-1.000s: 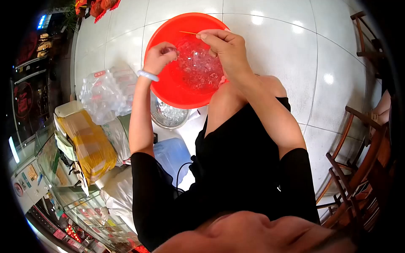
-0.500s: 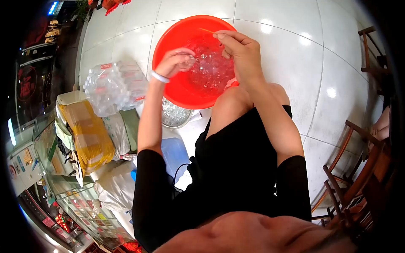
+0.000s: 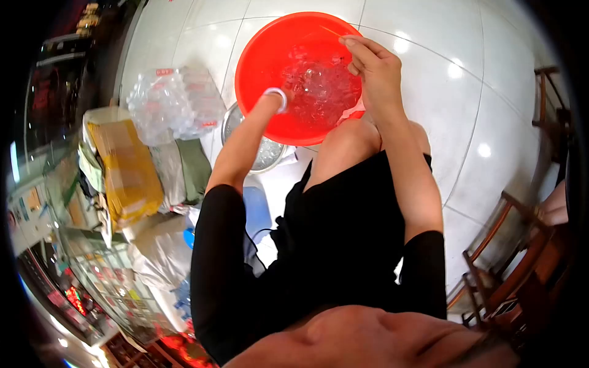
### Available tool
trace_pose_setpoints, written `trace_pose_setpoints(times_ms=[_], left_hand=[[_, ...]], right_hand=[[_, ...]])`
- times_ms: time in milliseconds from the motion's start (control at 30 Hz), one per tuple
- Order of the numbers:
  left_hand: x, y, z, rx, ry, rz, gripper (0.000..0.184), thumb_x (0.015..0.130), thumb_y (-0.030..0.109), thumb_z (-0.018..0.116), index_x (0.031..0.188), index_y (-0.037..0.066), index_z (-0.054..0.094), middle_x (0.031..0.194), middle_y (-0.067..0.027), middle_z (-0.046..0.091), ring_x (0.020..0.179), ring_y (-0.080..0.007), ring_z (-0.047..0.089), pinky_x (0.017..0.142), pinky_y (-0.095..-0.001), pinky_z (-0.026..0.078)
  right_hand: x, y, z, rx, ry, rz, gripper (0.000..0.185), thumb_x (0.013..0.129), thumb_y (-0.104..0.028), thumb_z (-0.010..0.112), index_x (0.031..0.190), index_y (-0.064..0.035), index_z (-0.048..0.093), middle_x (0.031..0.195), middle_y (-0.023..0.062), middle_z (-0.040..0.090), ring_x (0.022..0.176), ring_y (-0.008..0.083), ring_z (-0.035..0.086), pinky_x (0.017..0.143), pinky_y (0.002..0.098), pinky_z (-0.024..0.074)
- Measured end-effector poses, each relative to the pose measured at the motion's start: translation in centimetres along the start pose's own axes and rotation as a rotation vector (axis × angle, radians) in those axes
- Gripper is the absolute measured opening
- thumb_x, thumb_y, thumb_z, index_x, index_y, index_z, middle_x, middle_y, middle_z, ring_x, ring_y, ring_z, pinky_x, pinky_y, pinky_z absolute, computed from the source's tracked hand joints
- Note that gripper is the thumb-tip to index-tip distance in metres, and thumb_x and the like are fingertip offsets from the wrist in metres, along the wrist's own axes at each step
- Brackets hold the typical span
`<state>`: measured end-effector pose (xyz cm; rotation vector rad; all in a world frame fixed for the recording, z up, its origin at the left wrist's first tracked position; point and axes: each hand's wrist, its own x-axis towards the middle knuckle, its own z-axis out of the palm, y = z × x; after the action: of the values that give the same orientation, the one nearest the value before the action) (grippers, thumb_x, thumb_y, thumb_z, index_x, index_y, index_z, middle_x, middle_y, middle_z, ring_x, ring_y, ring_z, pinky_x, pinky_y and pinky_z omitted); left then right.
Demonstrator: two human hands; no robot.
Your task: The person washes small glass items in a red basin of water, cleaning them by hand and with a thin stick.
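A large red basin [image 3: 261, 67] holds water and a heap of clear, shiny pieces [image 3: 322, 86], too small to make out. My left hand [image 3: 287, 98] is down in the basin at the left of these pieces; its fingers are hidden and blurred. Over the basin's right rim, my right hand [image 3: 371, 58] pinches a thin yellowish stick [image 3: 332, 30] that points up and left. Pink cloth [image 3: 351, 113] lies at the basin's lower right edge. Beside the basin, partly behind my left forearm, a metal bowl [image 3: 268, 154] contains clear pieces.
Plastic-wrapped bottles [image 3: 175, 104] stand left of the basin, near a yellow-taped package [image 3: 127, 172] and a glass display case [image 3: 107, 270]. A blue container [image 3: 256, 207] is by my left arm. Wooden chairs [image 3: 515, 245] and part of another person [image 3: 554, 207] are at the right.
My left hand has gone from above the basin down into it. My right hand still pinches the stick. The whole view has shifted, with the basin now further right.
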<state>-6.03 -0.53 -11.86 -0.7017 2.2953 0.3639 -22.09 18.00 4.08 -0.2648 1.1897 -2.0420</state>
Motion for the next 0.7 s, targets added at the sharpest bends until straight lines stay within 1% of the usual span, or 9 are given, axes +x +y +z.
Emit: trace_pose_setpoints(times_ms=[33,100,233,300,333,367,433,633,700], left_hand=[[1.1,-2.1,1.3,-0.268,0.091,-0.023,0.027,0.073,0.01,0.057,0.098,0.001,0.061,0.08,-0.0056,0.063,0.072,-0.012,0.058,0.066,-0.0269,0.047],[-1.8,-1.4,-2.8,-0.816,0.206,0.28,0.033,0.074,0.009,0.055,0.106,0.001,0.057,0.079,-0.0068,0.062,0.072,-0.0121,0.058,0.067,-0.0261,0.047],[-9.4,0.6,-11.0,-0.778,0.305,0.376,0.032,0.076,0.011,0.053,0.106,0.001,0.056,0.074,-0.0057,0.061,0.066,-0.0094,0.054,0.062,-0.0242,0.045],[-9.8,0.9,-11.1,-1.661,0.004,0.776,0.034,0.075,0.012,0.054,0.107,0.001,0.056,0.074,-0.003,0.06,0.065,-0.0102,0.052,0.059,-0.023,0.044],[-8.5,2.3,-9.5,-1.127,0.132,0.345,0.041,0.074,0.017,0.057,0.111,0.001,0.052,0.087,-0.0062,0.062,0.069,-0.0185,0.057,0.061,-0.0297,0.045],[-4.8,0.9,-4.2,-0.39,0.145,0.284,0.041,0.073,0.021,0.058,0.11,0.003,0.054,0.092,-0.0104,0.061,0.077,-0.0261,0.058,0.068,-0.0361,0.045],[-0.4,-1.5,3.3,-0.055,0.266,0.221,0.039,0.072,0.02,0.06,0.107,0.003,0.057,0.089,-0.0145,0.063,0.084,-0.0305,0.06,0.077,-0.0386,0.046],[-13.0,0.0,-9.7,-1.159,0.17,0.358,0.037,0.072,0.017,0.06,0.105,0.001,0.057,0.079,-0.0103,0.062,0.07,-0.0153,0.058,0.065,-0.025,0.046],[-10.6,-1.4,-8.9,-1.346,0.159,0.442,0.038,0.071,0.017,0.06,0.106,0.001,0.056,0.083,-0.0139,0.063,0.071,-0.02,0.059,0.065,-0.0287,0.046]], right_hand=[[0.1,-0.1,0.0,-0.011,-0.02,0.0,0.014,0.075,-0.009,0.061,0.084,0.001,0.065,0.065,0.0006,0.058,0.049,0.005,0.04,0.047,0.018,0.0336],[-0.6,-0.1,-0.4,0.033,0.002,0.02,0.014,0.075,-0.009,0.061,0.084,0.0007,0.065,0.065,0.0008,0.058,0.05,0.005,0.039,0.048,0.0183,0.0335],[0.1,-0.2,-0.1,-0.045,-0.046,-0.045,0.017,0.079,-0.005,0.058,0.09,0.0071,0.061,0.064,-0.0003,0.051,0.05,0.0045,0.03,0.049,0.0204,0.0291],[0.3,-0.3,0.2,0.045,-0.017,0.016,0.018,0.079,-0.005,0.058,0.091,0.0078,0.06,0.063,-0.0012,0.049,0.05,0.0047,0.03,0.049,0.0205,0.0292],[0.5,0.1,0.0,0.011,-0.024,0.004,0.018,0.079,-0.005,0.058,0.091,0.0084,0.059,0.059,-0.0027,0.044,0.05,0.005,0.03,0.049,0.0209,0.0295],[0.4,0.2,0.3,0.007,-0.027,-0.009,0.018,0.079,-0.005,0.058,0.091,0.0084,0.059,0.059,-0.0027,0.044,0.05,0.005,0.03,0.049,0.0209,0.0295],[0.2,-0.1,0.6,-0.032,0.062,0.075,0.019,0.079,-0.005,0.058,0.092,0.0089,0.059,0.059,-0.0026,0.043,0.05,0.0051,0.031,0.049,0.0213,0.0302],[0.2,0.3,0.1,-0.052,0.009,0.035,0.02,0.079,-0.006,0.058,0.092,0.0088,0.058,0.061,-0.0001,0.047,0.051,0.0055,0.032,0.05,0.0216,0.0312],[0.8,0.7,0.4,-0.01,-0.028,0.064,0.02,0.079,-0.007,0.058,0.092,0.0089,0.058,0.061,0.0002,0.047,0.051,0.0055,0.032,0.05,0.0216,0.0313]])
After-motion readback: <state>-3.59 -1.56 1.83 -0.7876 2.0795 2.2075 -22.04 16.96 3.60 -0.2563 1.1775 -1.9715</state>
